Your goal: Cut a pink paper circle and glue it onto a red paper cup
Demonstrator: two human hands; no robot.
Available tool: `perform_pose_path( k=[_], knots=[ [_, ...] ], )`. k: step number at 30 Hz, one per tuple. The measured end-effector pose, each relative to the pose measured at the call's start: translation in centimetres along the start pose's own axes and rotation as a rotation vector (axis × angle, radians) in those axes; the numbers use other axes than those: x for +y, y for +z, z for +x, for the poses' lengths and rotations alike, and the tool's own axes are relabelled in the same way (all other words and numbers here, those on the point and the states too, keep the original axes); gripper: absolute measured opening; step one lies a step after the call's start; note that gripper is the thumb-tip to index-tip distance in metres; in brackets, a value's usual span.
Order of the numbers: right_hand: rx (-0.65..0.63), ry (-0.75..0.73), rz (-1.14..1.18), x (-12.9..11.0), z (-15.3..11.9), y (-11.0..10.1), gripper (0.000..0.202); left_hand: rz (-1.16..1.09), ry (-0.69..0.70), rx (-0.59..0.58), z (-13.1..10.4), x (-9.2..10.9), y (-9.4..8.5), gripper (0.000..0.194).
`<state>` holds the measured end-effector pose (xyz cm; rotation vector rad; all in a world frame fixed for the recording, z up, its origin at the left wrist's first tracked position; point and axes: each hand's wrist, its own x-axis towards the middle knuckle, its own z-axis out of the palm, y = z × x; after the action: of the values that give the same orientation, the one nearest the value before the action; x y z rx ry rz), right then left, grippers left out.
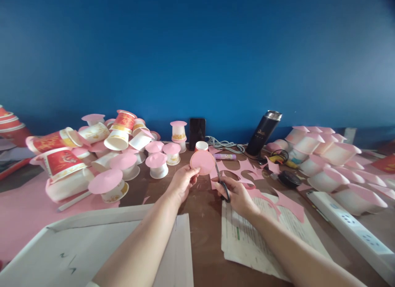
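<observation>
Between thumb and fingers, my left hand (pixel 185 180) pinches a round pink paper disc (pixel 203 162) by its lower left edge. A pair of dark-handled scissors (pixel 222 183) is in my right hand (pixel 236 194), its blades pointing up along the disc's right edge. Whether the blades are cutting paper I cannot tell. Just behind the disc shows the white rim of a paper cup (pixel 201 145). Pink paper offcuts (pixel 233 173) with round holes lie beside the scissors, some over printed sheets (pixel 247 237) under my right forearm.
Paper cups topped with pink discs (pixel 156 160) crowd the left; more pink-topped cups (pixel 333 171) stand at right. A phone (pixel 197 132) leans on the blue wall near a black flask (pixel 263 132) and glue stick (pixel 225 157). A power strip (pixel 352 225) lies right, a white box lid (pixel 92 250) left.
</observation>
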<state>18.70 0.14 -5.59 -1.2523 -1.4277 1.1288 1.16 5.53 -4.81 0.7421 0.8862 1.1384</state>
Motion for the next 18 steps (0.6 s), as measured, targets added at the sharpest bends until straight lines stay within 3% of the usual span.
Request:
perform_pose_path(
  k=[18],
  knots=[
    [-0.007, -0.012, 0.043, 0.55, 0.18, -0.24, 0.038, 0.001, 0.001, 0.013, -0.18, 0.27, 0.07, 0.027]
  ],
)
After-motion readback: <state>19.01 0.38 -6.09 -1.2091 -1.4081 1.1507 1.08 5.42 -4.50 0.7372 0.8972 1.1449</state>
